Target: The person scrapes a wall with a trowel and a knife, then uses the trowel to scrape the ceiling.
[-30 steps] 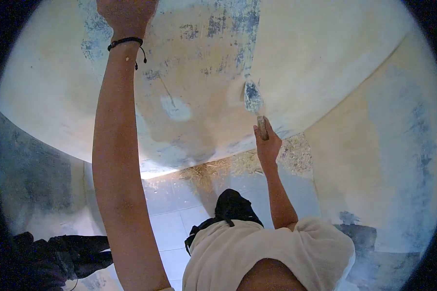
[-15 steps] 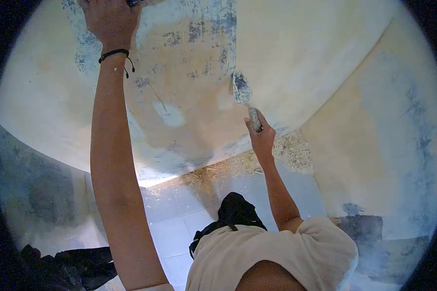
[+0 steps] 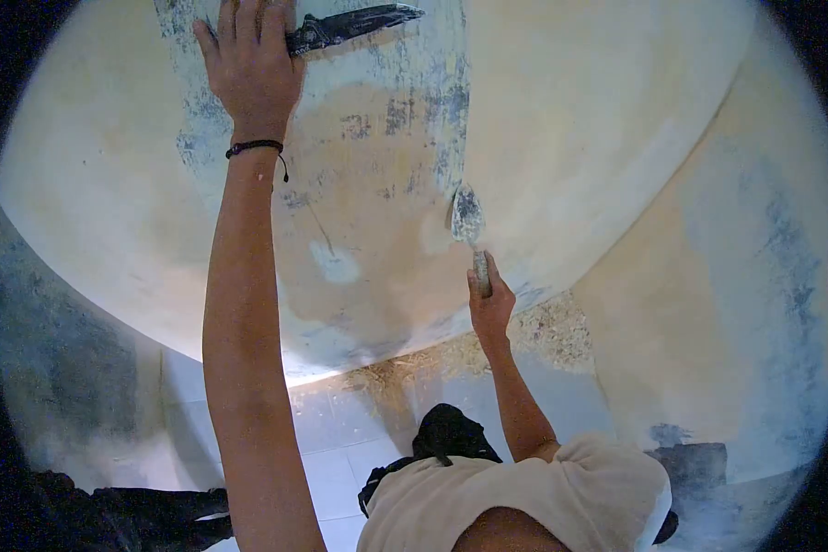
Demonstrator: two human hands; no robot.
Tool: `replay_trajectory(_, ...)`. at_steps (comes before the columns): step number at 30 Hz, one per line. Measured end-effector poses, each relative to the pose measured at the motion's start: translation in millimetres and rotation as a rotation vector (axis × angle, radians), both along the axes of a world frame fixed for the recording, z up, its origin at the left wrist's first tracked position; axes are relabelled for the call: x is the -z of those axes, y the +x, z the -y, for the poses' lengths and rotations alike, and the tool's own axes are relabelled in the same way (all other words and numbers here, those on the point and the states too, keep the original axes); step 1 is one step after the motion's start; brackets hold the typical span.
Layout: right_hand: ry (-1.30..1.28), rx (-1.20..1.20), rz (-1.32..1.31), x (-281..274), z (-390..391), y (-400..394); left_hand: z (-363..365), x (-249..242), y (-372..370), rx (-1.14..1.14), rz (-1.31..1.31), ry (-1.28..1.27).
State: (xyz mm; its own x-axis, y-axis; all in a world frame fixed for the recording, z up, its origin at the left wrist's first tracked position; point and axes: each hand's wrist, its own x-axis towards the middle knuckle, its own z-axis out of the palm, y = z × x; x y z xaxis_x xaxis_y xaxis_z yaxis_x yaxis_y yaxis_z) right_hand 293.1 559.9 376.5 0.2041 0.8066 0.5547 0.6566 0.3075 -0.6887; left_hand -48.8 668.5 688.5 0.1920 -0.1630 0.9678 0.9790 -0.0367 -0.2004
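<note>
My left hand is raised at the upper left against the pale curved wall, its fingers partly spread over the grip of a dark flat-bladed tool. The blade points right, and the grip is mostly hidden beneath the hand. Lower and to the right, my right hand is closed around the handle of a small trowel. The trowel's blade is smeared with pale material and points up, close to the wall at the lower end of a patchy blue-grey strip.
Below the curved wall, crumbly debris lies along the edge of the tiled floor. Dark fabric-like material lies at the lower left. A stained flat surface borders the curve on the right.
The whole view has shifted, so the wall and both hands appear lower. More of my left hand and its dark tool now shows. Both hands still hold their tools.
</note>
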Motion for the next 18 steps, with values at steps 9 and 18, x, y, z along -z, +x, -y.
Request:
replay_trajectory(9, -0.131, 0.02, -0.034, -75.5, -0.6, -3.8, 18.1, -0.6, 19.0, -0.022, 0.028, -0.016)
replay_trajectory(18, 0.024, -0.06, -0.046, -45.9, 1.8, 13.8, -10.5, 1.9, -11.0, -0.087, -0.014, -0.021)
